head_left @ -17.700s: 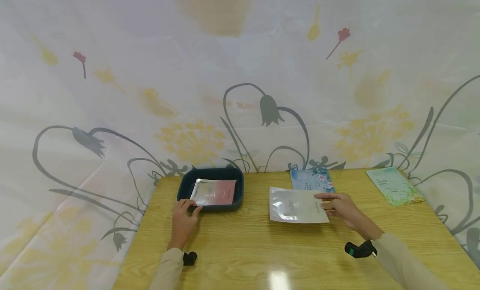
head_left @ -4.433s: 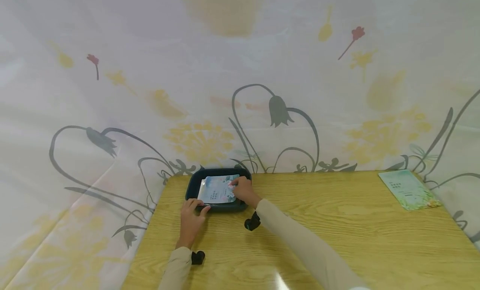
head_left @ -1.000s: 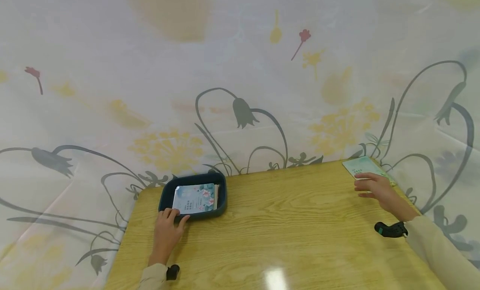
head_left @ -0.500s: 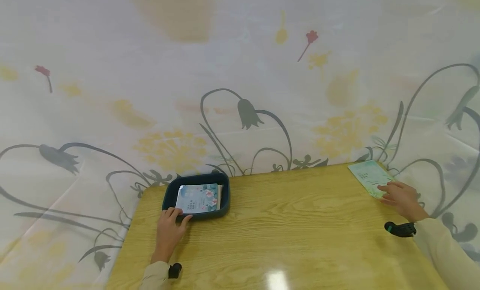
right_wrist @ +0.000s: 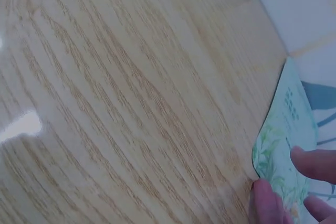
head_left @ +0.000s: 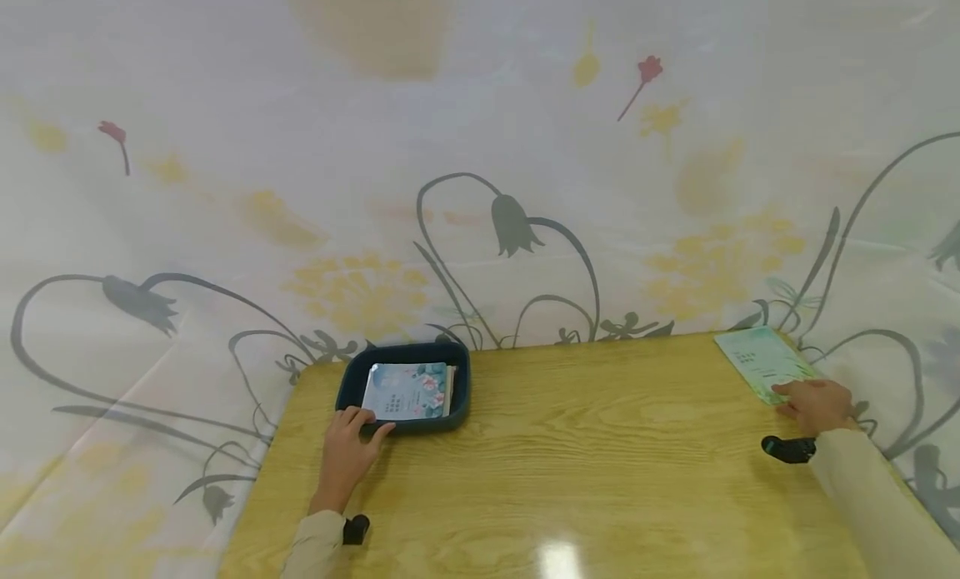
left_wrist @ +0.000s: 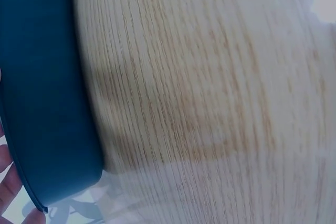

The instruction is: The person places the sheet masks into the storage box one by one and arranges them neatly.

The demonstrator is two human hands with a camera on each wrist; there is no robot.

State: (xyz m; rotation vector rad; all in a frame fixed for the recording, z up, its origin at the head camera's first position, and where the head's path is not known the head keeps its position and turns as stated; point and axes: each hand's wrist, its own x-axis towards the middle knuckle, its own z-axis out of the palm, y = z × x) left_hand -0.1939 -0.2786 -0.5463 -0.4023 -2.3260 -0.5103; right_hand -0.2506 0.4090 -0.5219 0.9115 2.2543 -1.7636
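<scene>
A dark blue tray (head_left: 463, 400) stands on the table's far left, holding a stack of flat face mask packets. On top lies a light blue packet (head_left: 405, 391) with pink flowers. My left hand (head_left: 347, 454) grips the tray's near left rim, fingers over it and thumb on the outside. At the table's far right corner a green face mask packet (head_left: 757, 358) lies flat. My right hand (head_left: 817, 404) is over its near end. In the right wrist view the thumb is at the packet's edge and a finger (right_wrist: 315, 163) extends above its printed face, with a gap between them.
The wood-grain table (head_left: 585, 446) runs between the tray and the green packet. Behind it hangs a pale flower-printed cloth (head_left: 525, 146), meeting the far edge. Each wrist wears a black camera, such as the right wrist camera (head_left: 787, 449).
White and blue packets went from the table into the tray, over the pink one. My right hand then moved right to the green packet; my left hand stayed at the tray.
</scene>
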